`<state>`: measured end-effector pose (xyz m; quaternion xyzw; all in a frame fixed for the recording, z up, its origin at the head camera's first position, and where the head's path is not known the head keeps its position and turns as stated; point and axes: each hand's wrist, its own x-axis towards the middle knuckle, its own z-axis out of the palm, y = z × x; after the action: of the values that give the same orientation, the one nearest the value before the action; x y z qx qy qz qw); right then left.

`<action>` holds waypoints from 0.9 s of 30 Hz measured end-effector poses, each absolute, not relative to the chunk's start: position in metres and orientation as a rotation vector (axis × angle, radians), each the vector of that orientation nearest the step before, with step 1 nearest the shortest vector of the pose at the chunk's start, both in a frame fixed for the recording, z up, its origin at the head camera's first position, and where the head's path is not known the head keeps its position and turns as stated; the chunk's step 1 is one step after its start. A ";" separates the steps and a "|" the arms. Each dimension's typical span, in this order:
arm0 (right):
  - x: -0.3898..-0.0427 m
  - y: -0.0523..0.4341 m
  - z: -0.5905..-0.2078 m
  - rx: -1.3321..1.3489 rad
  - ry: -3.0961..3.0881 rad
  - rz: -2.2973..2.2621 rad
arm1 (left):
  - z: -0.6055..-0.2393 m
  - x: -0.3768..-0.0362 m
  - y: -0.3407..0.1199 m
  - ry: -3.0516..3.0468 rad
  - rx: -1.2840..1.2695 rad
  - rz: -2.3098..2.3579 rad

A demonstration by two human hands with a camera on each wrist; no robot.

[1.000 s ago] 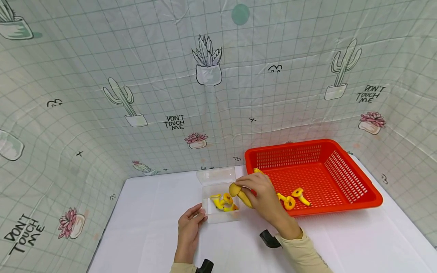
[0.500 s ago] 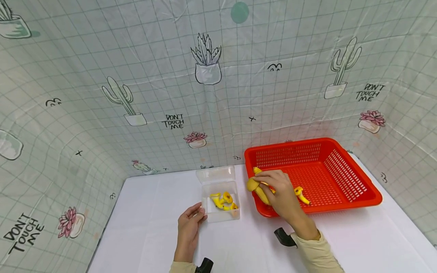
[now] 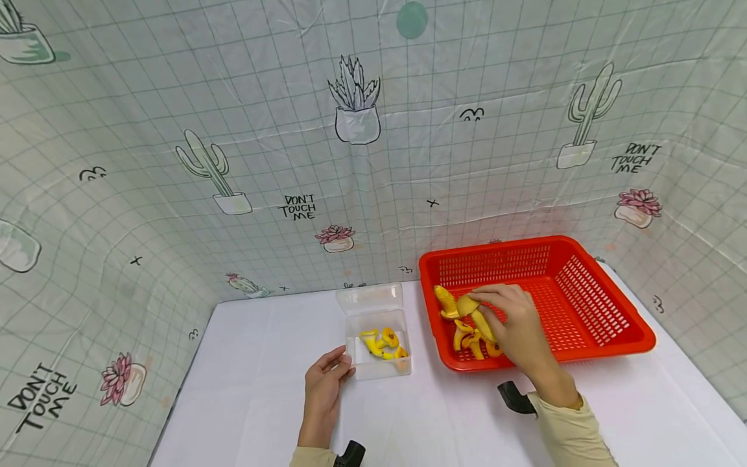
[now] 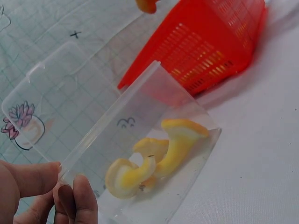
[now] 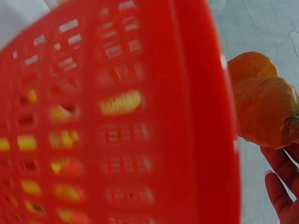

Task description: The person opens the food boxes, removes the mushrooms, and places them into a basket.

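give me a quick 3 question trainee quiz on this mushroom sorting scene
1. True or false: the right hand holds a yellow mushroom over the red basket.
2. What does the left hand touch?
A. the clear box
B. the red basket
C. nothing
3. Where do the loose mushrooms not in the right hand lie?

Key:
1. True
2. A
3. Some in the clear box, some in the red basket.
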<state>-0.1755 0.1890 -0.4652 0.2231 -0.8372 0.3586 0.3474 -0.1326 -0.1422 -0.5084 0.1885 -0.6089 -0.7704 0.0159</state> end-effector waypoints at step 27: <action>-0.188 0.203 -0.450 0.452 -2.299 0.826 | -0.508 -0.132 -0.143 -1.874 0.579 -2.408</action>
<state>-0.1878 0.2029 -0.4497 0.1722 -0.8759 0.3148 0.3227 -0.1323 -0.1434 -0.5084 0.1863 -0.6033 -0.7753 0.0179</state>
